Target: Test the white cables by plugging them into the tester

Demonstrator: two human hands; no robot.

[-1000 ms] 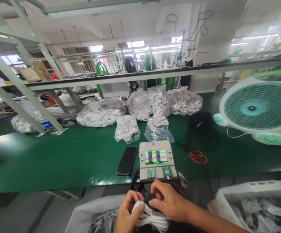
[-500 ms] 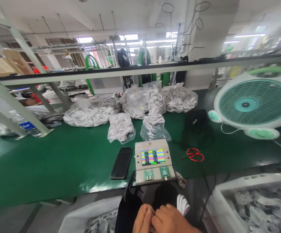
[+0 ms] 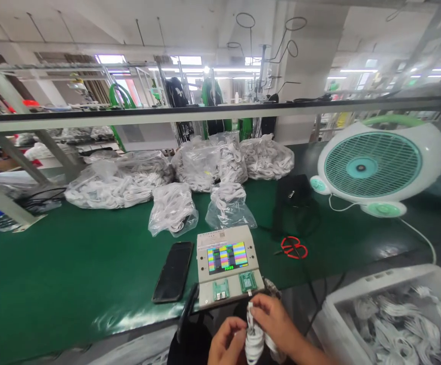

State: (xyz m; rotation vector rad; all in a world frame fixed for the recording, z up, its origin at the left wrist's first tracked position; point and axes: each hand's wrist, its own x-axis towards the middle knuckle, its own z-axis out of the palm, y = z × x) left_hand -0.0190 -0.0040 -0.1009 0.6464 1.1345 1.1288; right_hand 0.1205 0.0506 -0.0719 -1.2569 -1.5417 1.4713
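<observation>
A coiled white cable (image 3: 254,345) is between my hands, just in front of the bench edge. My right hand (image 3: 277,322) pinches it near its upper end, where a small connector sticks up. Curled around the near side of the coil, my left hand (image 3: 226,340) grips it with thumb and fingers. More white cable hangs below my right hand. Just beyond the hands sits a beige tester (image 3: 224,238) with two green socket boards along its front. Its lit screen (image 3: 227,257) has coloured rows and the green word PASS.
A black phone (image 3: 173,272) lies left of the tester, red-handled scissors (image 3: 295,248) to its right. Bagged cables (image 3: 121,180) line the bench's back. A fan (image 3: 372,167) stands at right. A white crate (image 3: 329,309) of cables is low right; a black pouch (image 3: 292,190) lies behind the scissors.
My hands, closed together low before, have risen toward the tester and moved slightly apart, showing the coiled cable upright between them. The view has shifted to the right.
</observation>
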